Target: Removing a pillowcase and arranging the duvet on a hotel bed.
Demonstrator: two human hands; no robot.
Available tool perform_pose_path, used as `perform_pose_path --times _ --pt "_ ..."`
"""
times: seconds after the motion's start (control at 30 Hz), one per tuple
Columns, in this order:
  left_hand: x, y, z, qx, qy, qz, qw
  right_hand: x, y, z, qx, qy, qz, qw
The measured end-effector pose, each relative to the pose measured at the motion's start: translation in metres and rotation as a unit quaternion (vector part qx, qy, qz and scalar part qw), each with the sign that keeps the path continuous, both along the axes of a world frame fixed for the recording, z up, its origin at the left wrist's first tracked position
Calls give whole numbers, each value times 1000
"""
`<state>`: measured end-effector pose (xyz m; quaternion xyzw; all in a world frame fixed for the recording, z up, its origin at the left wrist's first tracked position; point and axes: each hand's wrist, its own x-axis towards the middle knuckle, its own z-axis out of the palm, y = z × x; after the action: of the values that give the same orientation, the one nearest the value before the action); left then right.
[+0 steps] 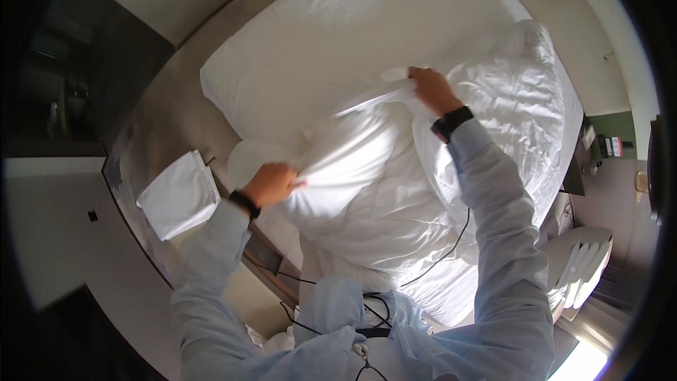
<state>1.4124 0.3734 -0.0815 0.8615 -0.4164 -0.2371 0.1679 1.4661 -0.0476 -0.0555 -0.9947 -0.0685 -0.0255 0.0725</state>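
Note:
Both my hands grip a white duvet cover or sheet [365, 153] and stretch its edge between them. My left hand [272, 184], a black band at its wrist, holds the near-left end of that edge. Farther off and to the right, my right hand [432, 90] pinches the other end, above the bed. White bedding lies bunched below the taut edge and spreads toward me. Beyond my hands is the bed [338, 37], covered by a smooth white sheet. A puffy, wrinkled duvet [508, 95] lies along its right side. Both hands are slightly blurred.
Folded white linen [180, 196] rests on a surface at the left. A dark nightstand [576, 164] with small items stands beyond the bed's right edge. An armchair [576, 264] is at the lower right. Dark cables [449, 251] run from my body past the bedding.

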Motion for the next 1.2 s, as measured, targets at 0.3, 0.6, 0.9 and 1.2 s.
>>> perform_pose_path --times 0.3,0.6,0.9,1.2 --pt "-73 79 99 -65 -44 63 995 -280 -346 223 -116 -244 -357 894" --pt "-45 -52 52 -22 -19 -160 987 -558 -388 134 -105 260 -514 811" --pt "-58 -344 88 -228 -140 -219 939 -299 -104 58 93 72 -211 971" --pt "-77 -374 66 70 -194 -401 892 -292 -116 33 78 149 -106 980"
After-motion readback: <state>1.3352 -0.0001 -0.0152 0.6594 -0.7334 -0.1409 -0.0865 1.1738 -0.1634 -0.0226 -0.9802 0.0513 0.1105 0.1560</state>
